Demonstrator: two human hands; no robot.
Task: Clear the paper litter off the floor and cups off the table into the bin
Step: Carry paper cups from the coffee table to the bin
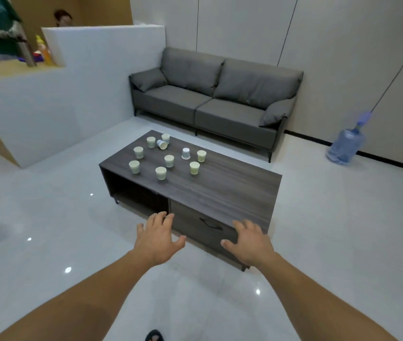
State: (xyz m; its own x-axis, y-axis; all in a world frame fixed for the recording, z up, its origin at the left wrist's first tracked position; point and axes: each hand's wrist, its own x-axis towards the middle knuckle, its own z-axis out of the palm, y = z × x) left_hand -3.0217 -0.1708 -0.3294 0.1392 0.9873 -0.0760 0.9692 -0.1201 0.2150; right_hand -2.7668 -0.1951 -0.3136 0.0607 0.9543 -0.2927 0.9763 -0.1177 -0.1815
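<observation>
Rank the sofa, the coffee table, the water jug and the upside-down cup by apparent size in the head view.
1. Sofa and coffee table: about alike; the table is nearer, so unranked.
2. Water jug.
3. Upside-down cup.

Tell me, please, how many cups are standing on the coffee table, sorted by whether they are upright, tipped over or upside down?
Upright cups: 8
Cup on its side: 1
Upside-down cup: 1
Total on the table: 10
</observation>
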